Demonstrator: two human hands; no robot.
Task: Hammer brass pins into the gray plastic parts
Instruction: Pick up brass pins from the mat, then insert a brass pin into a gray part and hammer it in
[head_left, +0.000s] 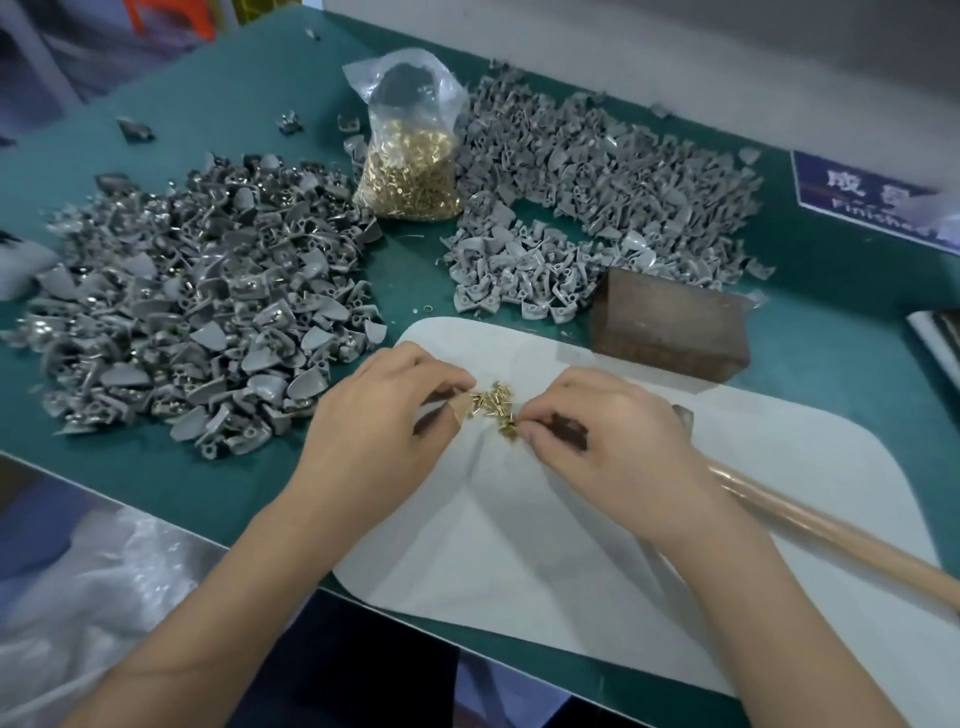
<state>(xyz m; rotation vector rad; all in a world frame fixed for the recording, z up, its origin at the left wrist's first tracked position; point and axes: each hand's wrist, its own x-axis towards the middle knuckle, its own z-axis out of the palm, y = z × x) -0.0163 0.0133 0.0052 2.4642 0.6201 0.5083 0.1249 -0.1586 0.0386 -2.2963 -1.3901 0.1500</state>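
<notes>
Both hands are down on the white mat (571, 545) near the middle of the green desk (218, 467), working a little heap of brass pins (496, 405). Left hand (384, 421) has its fingers curled at the heap's left edge, right hand (602, 431) is pinching pins at the right edge — can't tell how many. Gray plastic parts sit in two piles: a darker one far left (208, 301) and a lighter one far right (597, 208), with a bag of pins (410, 156) between them. A wooden block (670, 327) is just past the mat, and a hammer handle (831, 535) lies at right.
</notes>
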